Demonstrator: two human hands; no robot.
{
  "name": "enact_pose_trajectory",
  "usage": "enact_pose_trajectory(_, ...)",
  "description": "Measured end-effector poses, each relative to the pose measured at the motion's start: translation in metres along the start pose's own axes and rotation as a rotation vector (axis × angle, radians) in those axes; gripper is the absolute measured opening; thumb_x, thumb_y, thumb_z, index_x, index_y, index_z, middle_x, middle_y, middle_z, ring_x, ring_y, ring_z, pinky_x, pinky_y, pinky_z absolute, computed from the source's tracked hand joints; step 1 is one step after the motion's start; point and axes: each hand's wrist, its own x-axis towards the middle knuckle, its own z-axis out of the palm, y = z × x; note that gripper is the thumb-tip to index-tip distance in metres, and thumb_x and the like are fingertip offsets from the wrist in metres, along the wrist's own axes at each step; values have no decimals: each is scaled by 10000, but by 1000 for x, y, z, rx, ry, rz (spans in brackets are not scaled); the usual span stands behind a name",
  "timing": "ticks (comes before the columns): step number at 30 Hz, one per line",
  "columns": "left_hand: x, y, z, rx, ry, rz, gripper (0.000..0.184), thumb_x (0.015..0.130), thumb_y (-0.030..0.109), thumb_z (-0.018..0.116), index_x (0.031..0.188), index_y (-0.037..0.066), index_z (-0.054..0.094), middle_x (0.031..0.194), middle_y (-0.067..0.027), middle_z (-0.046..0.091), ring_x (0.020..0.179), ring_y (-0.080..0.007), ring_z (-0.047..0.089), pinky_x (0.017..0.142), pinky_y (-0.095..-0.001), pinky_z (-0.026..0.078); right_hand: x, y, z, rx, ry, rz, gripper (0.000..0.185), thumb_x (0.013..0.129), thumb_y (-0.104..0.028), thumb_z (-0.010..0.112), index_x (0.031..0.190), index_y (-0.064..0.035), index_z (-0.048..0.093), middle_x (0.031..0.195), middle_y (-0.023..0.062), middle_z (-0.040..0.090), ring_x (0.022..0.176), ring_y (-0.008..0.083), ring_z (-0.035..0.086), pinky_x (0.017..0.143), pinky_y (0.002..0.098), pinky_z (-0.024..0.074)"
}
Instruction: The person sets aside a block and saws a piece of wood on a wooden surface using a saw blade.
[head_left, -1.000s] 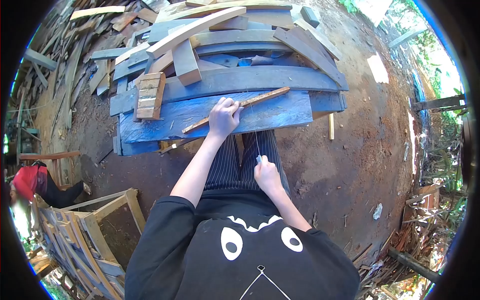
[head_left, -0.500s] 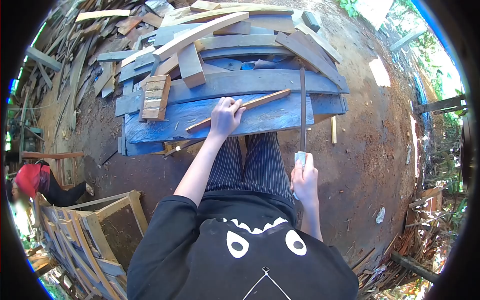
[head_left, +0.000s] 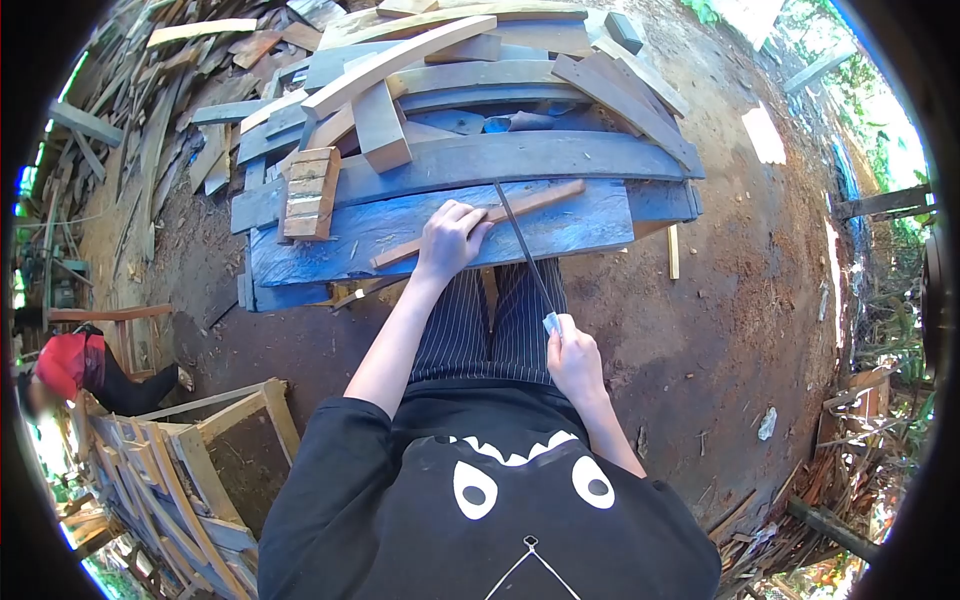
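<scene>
A thin wooden strip [head_left: 540, 199] lies slantwise on the blue-lit plank [head_left: 330, 245] of the workbench. My left hand [head_left: 453, 238] is closed on the strip near its middle, pressing it against the plank. In my right hand [head_left: 575, 360] is the pale handle of a long, narrow blade [head_left: 524, 240]. The blade slants up and left from the hand, crossing the strip just right of my left hand. Whether its edge touches the strip cannot be made out. A block of stacked wood pieces [head_left: 311, 194] sits on the bench to the left.
Curved and straight boards [head_left: 400, 62] are piled across the back of the bench. Scrap wood [head_left: 140, 120] covers the ground at upper left. A wooden frame [head_left: 205, 430] stands at lower left, near a person in red [head_left: 70, 362]. Brown ground [head_left: 720, 330] lies on the right.
My right hand swung out to the right with the blade upright, then came back left, and the blade now crosses the strip. The strip looks turned on its side. My left hand stayed on it.
</scene>
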Motion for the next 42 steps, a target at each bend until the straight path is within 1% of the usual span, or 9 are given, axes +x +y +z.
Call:
enact_pose_trajectory(1, -1, 1, -2, -12, -13, 8, 206, 719, 130, 737, 892, 23, 703, 833, -77, 644, 808, -243, 611, 717, -345, 516, -2, 2, 1, -4, -11, 6, 83, 893, -86, 506, 927, -11, 494, 713, 224, 617, 651, 400, 621, 577, 485, 493)
enact_pose_trajectory(7, -7, 8, 4, -38, 91, -59, 190, 708, 129, 748, 867, 32, 709, 834, -71, 645, 816, -230, 609, 723, -342, 514, -11, 2, -2, -9, -36, 38, 86, 895, -89, 502, 919, -8, 485, 703, 219, 615, 653, 396, 624, 582, 483, 495)
enact_pose_trajectory(11, -8, 9, 7, -28, 89, -99, 210, 699, 138, 764, 885, 52, 720, 836, -73, 650, 802, -237, 610, 721, -343, 509, -15, 2, 3, -7, -43, 46, 83, 895, -85, 499, 924, -7, 490, 701, 220, 616, 644, 391, 626, 576, 475, 498)
enact_pose_trajectory(15, -8, 11, 5, -14, 61, -92, 207, 704, 137, 755, 889, 50, 721, 806, -63, 624, 777, -222, 592, 690, -329, 507, -20, 6, 13, -22, 41, 4, 103, 891, -76, 504, 959, 1, 512, 724, 226, 630, 630, 383, 632, 556, 452, 506)
enact_pose_trajectory(19, -9, 14, 7, 16, 70, -71, 204, 712, 135, 745, 894, 47, 720, 771, -54, 590, 757, -215, 574, 666, -325, 503, -23, 9, 18, -1, 37, 30, 112, 890, -70, 506, 974, 3, 516, 729, 229, 632, 634, 384, 633, 558, 452, 506)
enact_pose_trajectory(24, -12, 15, 9, 16, 85, -79, 207, 722, 136, 740, 901, 35, 715, 783, -53, 590, 765, -214, 575, 676, -328, 507, -23, 9, 18, -8, 42, 22, 112, 883, -62, 512, 977, 0, 518, 728, 230, 631, 639, 384, 635, 557, 450, 506)
enact_pose_trajectory(30, -12, 15, 9, 1, 110, -76, 196, 731, 133, 735, 895, 29, 711, 810, -55, 607, 786, -209, 585, 684, -323, 514, -23, 9, 21, 31, 150, 9, 120, 876, -65, 518, 982, -8, 520, 701, 227, 622, 628, 384, 634, 552, 455, 505)
enact_pose_trajectory(36, -12, 16, 9, -13, 102, -102, 198, 721, 124, 751, 894, 35, 718, 820, -64, 622, 786, -221, 598, 697, -326, 514, -24, 14, 23, -32, 103, 11, 122, 873, -62, 516, 982, -8, 521, 700, 225, 623, 622, 385, 631, 552, 456, 506)
enact_pose_trajectory(42, -12, 15, 9, -19, 89, -121, 198, 722, 127, 751, 896, 36, 719, 820, -65, 623, 791, -224, 600, 700, -326, 514, -28, 16, 25, 5, 76, 11, 121, 875, -68, 520, 980, -9, 520, 700, 225, 623, 619, 384, 629, 546, 458, 503)
